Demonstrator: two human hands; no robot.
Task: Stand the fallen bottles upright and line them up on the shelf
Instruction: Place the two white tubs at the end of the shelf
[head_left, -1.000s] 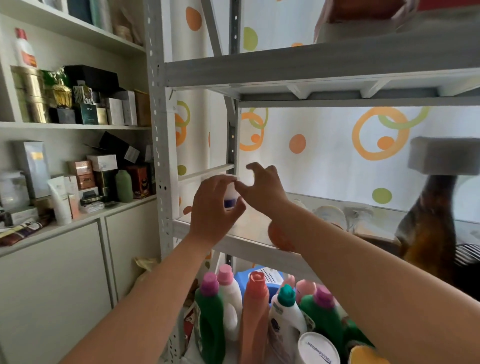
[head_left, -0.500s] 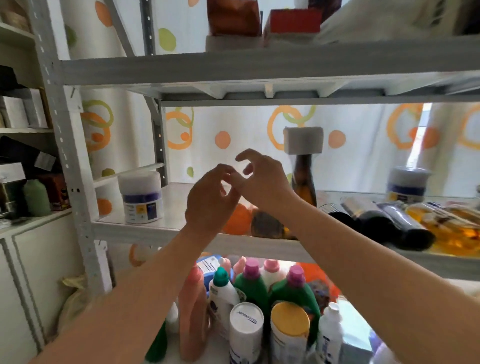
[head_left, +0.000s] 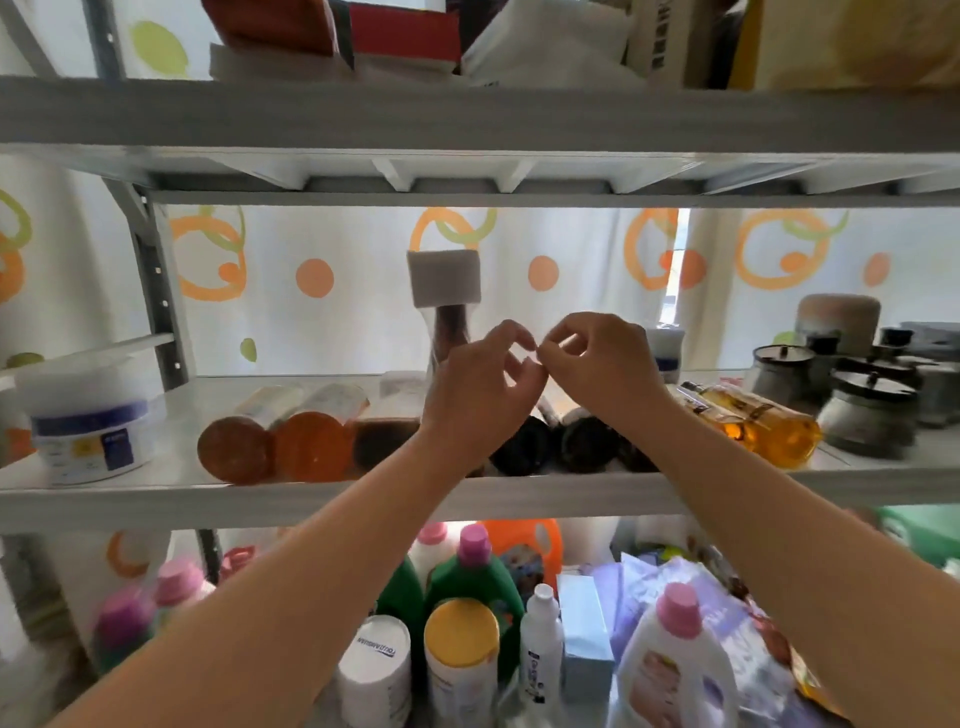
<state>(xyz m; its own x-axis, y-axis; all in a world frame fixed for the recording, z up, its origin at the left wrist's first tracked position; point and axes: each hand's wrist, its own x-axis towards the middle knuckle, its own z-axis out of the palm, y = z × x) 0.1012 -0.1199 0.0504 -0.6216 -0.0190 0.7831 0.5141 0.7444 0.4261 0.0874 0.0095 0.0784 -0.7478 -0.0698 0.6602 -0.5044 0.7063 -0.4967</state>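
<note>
Several bottles lie on their sides on the grey middle shelf (head_left: 130, 496), bottoms toward me: a brown one (head_left: 236, 449), an orange one (head_left: 311, 447), a dark brown one (head_left: 384, 441), two black ones (head_left: 522, 447) (head_left: 587, 441) and an amber bottle (head_left: 758, 421). One dark bottle with a white square cap (head_left: 444, 280) stands upright behind them. My left hand (head_left: 478, 395) and my right hand (head_left: 597, 364) hover side by side above the black bottles. Their fingers are loosely curled, fingertips nearly meeting, and they hold nothing.
A white tub with a blue label (head_left: 91, 421) stands at the shelf's left end. Several dark-lidded jars (head_left: 867, 410) crowd the right end. The shelf above (head_left: 467, 114) hangs low over the bottles. Detergent bottles (head_left: 472, 571) fill the level below.
My left hand let go of the white tub, which now stands at the left. Both hands and my view shifted right, over the fallen bottles.
</note>
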